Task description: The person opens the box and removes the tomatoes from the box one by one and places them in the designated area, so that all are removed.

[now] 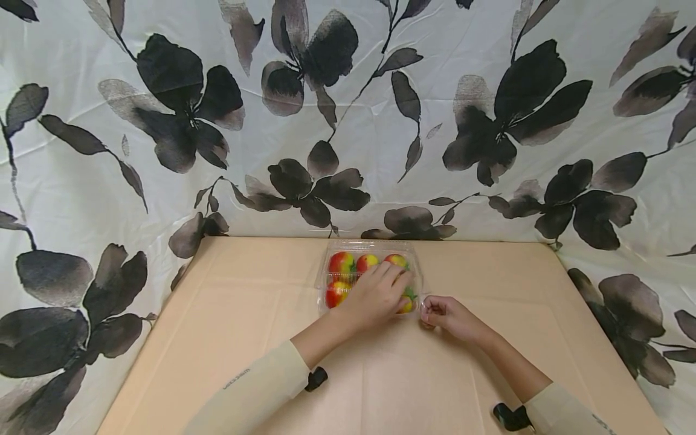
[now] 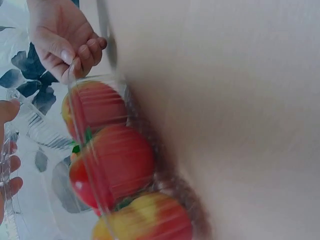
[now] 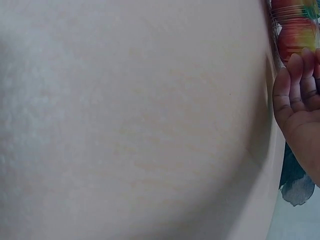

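Red and yellow apples (image 1: 337, 295) with green leaves sit in a clear plastic box (image 1: 322, 302), its thin see-through walls over them. Across the box's right half lies my left hand (image 1: 377, 293), fingers together on top, hiding some of the fruit. In the left wrist view its fingers (image 2: 11, 172) touch clear plastic at the left edge. My right hand (image 1: 448, 317) is at the near right corner, fingers curled, and pinches the clear rim (image 2: 72, 82) between thumb and finger. The right wrist view catches that hand's fingers (image 3: 295, 95) beside the fruit.
The box stands near the far edge of a table with a beige cover (image 1: 244, 290). Behind and beside the table hangs a white cloth (image 1: 402, 151) with dark flower prints.
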The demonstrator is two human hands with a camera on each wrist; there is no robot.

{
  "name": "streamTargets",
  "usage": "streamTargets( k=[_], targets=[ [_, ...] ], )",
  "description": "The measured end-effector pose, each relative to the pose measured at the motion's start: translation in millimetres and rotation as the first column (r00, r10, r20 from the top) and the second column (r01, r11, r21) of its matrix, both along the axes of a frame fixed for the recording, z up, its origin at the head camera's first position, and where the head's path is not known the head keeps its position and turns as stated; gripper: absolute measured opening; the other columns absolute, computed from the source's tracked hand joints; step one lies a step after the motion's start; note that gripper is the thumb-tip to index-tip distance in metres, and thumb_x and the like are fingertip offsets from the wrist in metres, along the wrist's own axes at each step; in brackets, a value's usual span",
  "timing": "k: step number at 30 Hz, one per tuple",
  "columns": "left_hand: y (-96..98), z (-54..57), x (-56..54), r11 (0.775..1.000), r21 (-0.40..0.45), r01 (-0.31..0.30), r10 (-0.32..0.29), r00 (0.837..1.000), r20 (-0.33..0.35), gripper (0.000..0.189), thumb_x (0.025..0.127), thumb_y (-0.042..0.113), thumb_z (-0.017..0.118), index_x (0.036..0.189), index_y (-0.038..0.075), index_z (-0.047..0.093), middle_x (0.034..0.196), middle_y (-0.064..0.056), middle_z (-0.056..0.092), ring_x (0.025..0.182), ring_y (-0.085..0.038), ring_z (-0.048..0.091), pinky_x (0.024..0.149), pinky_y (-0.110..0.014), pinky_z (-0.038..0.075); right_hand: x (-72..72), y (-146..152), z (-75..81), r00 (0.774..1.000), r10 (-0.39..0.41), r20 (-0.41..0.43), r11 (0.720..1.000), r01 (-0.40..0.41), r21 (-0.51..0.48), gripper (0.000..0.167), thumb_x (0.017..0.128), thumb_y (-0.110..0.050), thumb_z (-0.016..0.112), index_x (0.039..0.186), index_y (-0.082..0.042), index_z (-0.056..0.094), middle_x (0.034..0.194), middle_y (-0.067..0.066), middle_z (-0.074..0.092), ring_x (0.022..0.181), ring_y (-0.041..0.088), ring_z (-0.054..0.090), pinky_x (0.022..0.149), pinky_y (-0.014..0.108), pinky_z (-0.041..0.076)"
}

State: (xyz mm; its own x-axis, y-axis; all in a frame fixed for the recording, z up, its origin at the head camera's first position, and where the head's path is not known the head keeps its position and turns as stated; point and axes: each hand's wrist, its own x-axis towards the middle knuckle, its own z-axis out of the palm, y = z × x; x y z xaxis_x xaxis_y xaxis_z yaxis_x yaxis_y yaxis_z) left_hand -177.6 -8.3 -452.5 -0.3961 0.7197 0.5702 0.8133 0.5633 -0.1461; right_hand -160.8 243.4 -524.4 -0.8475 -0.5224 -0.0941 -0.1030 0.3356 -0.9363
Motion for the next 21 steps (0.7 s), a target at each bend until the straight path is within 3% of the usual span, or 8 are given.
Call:
streamTargets(
  k=[8, 15, 21],
  targets=[
    [-9.9, 12.8, -4.4, 0.999, -0.015, -0.053, 0.052, 0.999, -0.009, 0.049, 0.092, 0.034, 0.078, 0.128, 0.004, 0.065, 0.125, -0.01, 0.068, 0.115, -0.027, 0.064, 0.098, -0.037, 0.057, 0.6, -0.3, 0.6, 1.0, 0.001, 0.009, 1.0, -0.001, 0.01, 0.014, 0.102, -0.007, 0.06, 0.096, 0.005, 0.059, 0.084, 0.017, 0.059, 0.077, 0.021, 0.056, 0.068, 0.026, 0.051],
    [-22.0, 21.1, -10.6, 0.997, -0.034, -0.07, 0.069, 0.997, -0.014, 0.05, 0.093, 0.034, 0.078, 0.13, 0.004, 0.063, 0.125, -0.01, 0.068, 0.113, -0.027, 0.065, 0.099, -0.038, 0.057, 0.6, -0.5, -0.5, 1.0, -0.001, 0.007, 1.0, 0.001, 0.006, 0.013, 0.102, -0.006, 0.06, 0.096, 0.006, 0.06, 0.083, 0.02, 0.06, 0.076, 0.022, 0.056, 0.068, 0.025, 0.051],
    [-37.0, 30.5, -18.7, 0.991, -0.029, -0.127, 0.126, 0.992, -0.03, 0.05, 0.094, 0.037, 0.075, 0.132, 0.006, 0.063, 0.126, -0.011, 0.068, 0.114, -0.028, 0.066, 0.104, -0.039, 0.058, 1.0, 0.0, -0.9, 1.0, -0.005, 0.005, 1.0, 0.005, 0.009, 0.011, 0.101, -0.005, 0.061, 0.096, 0.005, 0.06, 0.083, 0.02, 0.06, 0.075, 0.022, 0.056, 0.068, 0.025, 0.052]
  ],
)
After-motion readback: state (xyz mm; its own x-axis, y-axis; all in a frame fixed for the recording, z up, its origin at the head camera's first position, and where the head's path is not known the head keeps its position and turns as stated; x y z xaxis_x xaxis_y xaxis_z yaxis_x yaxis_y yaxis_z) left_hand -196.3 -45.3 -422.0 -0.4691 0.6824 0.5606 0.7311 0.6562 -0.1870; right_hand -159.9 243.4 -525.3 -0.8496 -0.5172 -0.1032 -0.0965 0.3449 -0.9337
